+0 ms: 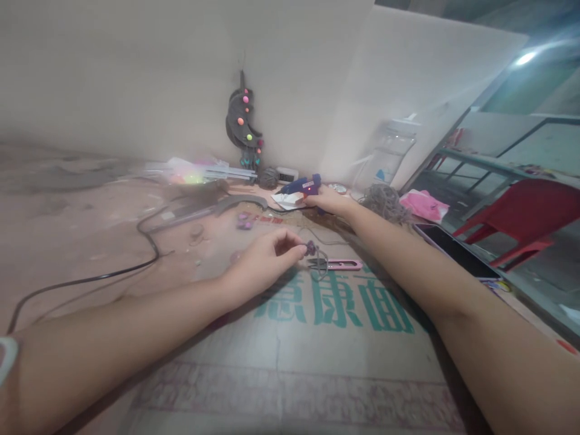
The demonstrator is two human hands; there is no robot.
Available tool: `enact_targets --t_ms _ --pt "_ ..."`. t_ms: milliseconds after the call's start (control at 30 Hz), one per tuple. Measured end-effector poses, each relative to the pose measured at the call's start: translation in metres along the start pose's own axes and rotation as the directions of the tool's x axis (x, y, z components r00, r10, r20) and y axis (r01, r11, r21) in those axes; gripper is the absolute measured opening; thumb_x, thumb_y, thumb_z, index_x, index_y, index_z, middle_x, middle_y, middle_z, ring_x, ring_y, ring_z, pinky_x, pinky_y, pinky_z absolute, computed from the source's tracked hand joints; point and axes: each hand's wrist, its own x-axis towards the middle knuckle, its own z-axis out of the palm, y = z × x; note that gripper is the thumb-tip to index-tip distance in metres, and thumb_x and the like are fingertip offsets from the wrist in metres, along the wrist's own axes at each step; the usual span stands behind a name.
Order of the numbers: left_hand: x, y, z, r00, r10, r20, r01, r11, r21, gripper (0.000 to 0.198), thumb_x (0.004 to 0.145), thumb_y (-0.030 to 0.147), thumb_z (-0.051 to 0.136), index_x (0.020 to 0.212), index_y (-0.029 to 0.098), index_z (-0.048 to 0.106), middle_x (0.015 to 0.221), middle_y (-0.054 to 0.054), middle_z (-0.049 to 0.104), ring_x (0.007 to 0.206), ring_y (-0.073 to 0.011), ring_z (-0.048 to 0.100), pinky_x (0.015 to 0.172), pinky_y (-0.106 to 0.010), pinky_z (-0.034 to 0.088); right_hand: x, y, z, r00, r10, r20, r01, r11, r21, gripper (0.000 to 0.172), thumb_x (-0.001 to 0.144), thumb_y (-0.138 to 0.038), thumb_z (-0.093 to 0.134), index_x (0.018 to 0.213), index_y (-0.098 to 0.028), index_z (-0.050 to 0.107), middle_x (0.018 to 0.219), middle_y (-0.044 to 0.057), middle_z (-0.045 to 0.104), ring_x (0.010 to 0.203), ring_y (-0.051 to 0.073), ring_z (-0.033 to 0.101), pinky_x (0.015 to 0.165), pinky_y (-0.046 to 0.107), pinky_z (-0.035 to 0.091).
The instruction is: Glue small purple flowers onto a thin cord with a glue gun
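While a pale wall (136, 72) fills the upper part of the frame, a sheet of cardboard (212, 344) printed with large green characters spreads across the lower middle. A red chair (534, 211) stands at the right edge, beyond the table. Lower than the chair and nearer the middle, a dark-screened tablet (462, 251) lies beside the person's right forearm. A clear bottle (394, 148) stands against the wall at upper right.

The two hands are well apart. The left hand (269, 260), at the centre of the frame, pinches with thumb and fingertips. The right hand (330, 201), higher and a little to the right, is at the rear of a blue glue gun, its fingers against it; whether they close around the handle cannot be told.

A grey moon ornament (236, 121) dotted with coloured balls hangs on the wall, top centre. Grey yarn (385, 202) lies heaped right of the right hand, with a pink cloth (425, 205) just beside it. The glue gun (296, 186) shows a small red light. Pink-handled snips (344, 264) lie on the cardboard, right of the left hand. Smallest of all, a purple piece (310, 248) sits between the left fingertips, a grey strand looping down from it across the snips' blades.
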Motion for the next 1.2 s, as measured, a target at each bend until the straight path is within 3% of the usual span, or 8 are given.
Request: enact_targets --t_ms 133,267,367,467,533,733,900,1200 --pt "0.000 0.000 0.000 1.000 -0.013 0.000 0.013 1.000 -0.011 0.020 0.090 0.038 0.063 0.088 0.018 0.062 0.086 -0.002 0.067 0.076 -0.0152 0.059 0.068 -0.028 0.043 0.001 0.007 -0.004 0.992 0.037 -0.123 -0.038 0.999 -0.007 0.036 0.075 -0.034 0.070 0.105 -0.015 0.069 0.105 0.010 0.075 0.099 0.029 0.066 0.087 0.037 0.054" --pt "0.001 0.002 -0.001 0.999 -0.033 -0.033 0.032 0.999 -0.023 0.021 0.088 0.039 0.064 0.083 0.019 0.061 0.078 0.000 0.065 0.071 -0.0149 0.058 0.066 -0.028 0.042 -0.020 -0.003 -0.014 0.977 0.035 -0.212 -0.028 0.999 0.037 0.035 0.082 -0.037 0.064 0.106 -0.013 0.070 0.104 0.011 0.076 0.095 0.029 0.068 0.085 0.040 0.055" --pt "0.002 0.005 -0.001 0.997 -0.048 -0.062 0.046 0.998 -0.042 0.022 0.086 0.039 0.065 0.080 0.019 0.059 0.073 0.001 0.062 0.068 -0.0150 0.057 0.065 -0.028 0.042 -0.051 -0.012 -0.030 0.971 -0.023 -0.240 0.045 0.995 0.085 0.034 0.082 -0.038 0.065 0.108 -0.016 0.070 0.112 0.009 0.075 0.101 0.027 0.068 0.090 0.038 0.054" --pt "0.003 0.005 -0.001 0.997 -0.041 -0.071 0.036 0.997 -0.070 0.023 0.086 0.040 0.065 0.080 0.019 0.059 0.072 0.001 0.062 0.067 -0.0151 0.057 0.065 -0.028 0.043 -0.092 -0.015 -0.045 0.950 -0.154 -0.270 0.210 0.958 0.193 0.026 0.082 -0.040 0.069 0.096 -0.019 0.072 0.108 0.008 0.076 0.103 0.026 0.069 0.094 0.037 0.053" --pt "0.003 0.005 -0.001 0.996 -0.038 -0.078 0.032 0.997 -0.074 0.023 0.086 0.040 0.064 0.080 0.019 0.058 0.072 0.000 0.062 0.067 -0.0152 0.057 0.066 -0.029 0.043 -0.121 -0.012 -0.049 0.962 -0.103 -0.255 0.163 0.960 0.228 0.025 0.083 -0.043 0.069 0.094 -0.020 0.071 0.097 0.007 0.076 0.093 0.025 0.070 0.086 0.036 0.055" --pt "0.002 0.007 0.000 0.992 -0.032 -0.122 0.028 0.999 -0.040 0.021 0.086 0.036 0.063 0.074 0.020 0.055 0.068 0.001 0.060 0.066 -0.0149 0.056 0.067 -0.029 0.042 -0.177 0.005 -0.038 0.973 -0.187 -0.133 0.211 0.955 0.209 0.035 0.090 -0.056 0.059 0.079 -0.024 0.070 0.082 0.005 0.075 0.083 0.025 0.071 0.078 0.037 0.058" --pt "0.001 0.007 -0.002 0.990 -0.040 -0.137 0.044 0.999 0.024 0.021 0.086 0.037 0.063 0.075 0.020 0.055 0.067 0.002 0.061 0.064 -0.0151 0.056 0.064 -0.029 0.042 -0.192 0.008 -0.024 0.974 -0.163 -0.155 0.172 0.984 0.046 0.029 0.090 -0.054 0.058 0.089 -0.031 0.075 0.096 0.003 0.079 0.094 0.027 0.074 0.086 0.041 0.059" --pt "0.000 0.005 -0.002 0.990 0.004 -0.140 0.010 0.995 0.100 0.021 0.087 0.038 0.062 0.078 0.020 0.056 0.072 0.000 0.063 0.068 -0.0163 0.058 0.065 -0.029 0.043 -0.198 -0.002 -0.017 0.969 -0.151 -0.196 0.151 0.988 -0.015 0.022 0.078 -0.050 0.070 0.078 -0.028 0.069 0.076 0.004 0.073 0.069 0.026 0.069 0.062 0.038 0.057"
